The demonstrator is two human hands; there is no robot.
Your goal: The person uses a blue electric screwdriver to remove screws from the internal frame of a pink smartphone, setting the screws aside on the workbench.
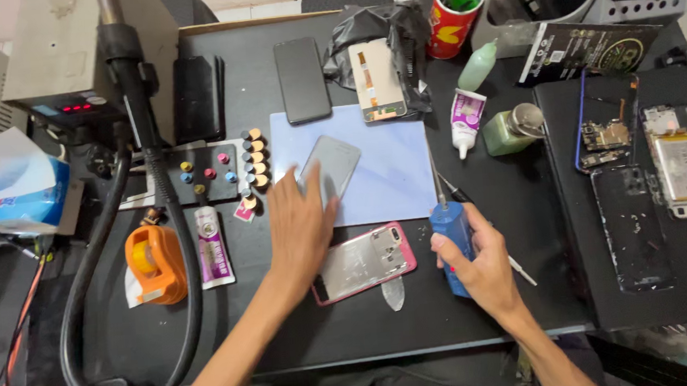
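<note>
My left hand [302, 227] lies flat, fingers spread, on a grey phone panel [332, 166] that rests on a pale blue work mat [390, 174]. My right hand [483, 268] grips a blue-handled tool [451, 234] upright, its thin metal tip pointing up past the mat's right edge. A pink-framed phone body [367, 261] lies open just below the mat, between both hands. A small clear pick [393, 293] sits under the pink frame.
A black hose [181, 258] loops down the left side beside an orange tape dispenser [154, 264] and a glue tube [213, 249]. Bottles [513, 129], a dark phone [302, 79], a screen part [377, 80] and dismantled phones [683, 160] crowd the back and right.
</note>
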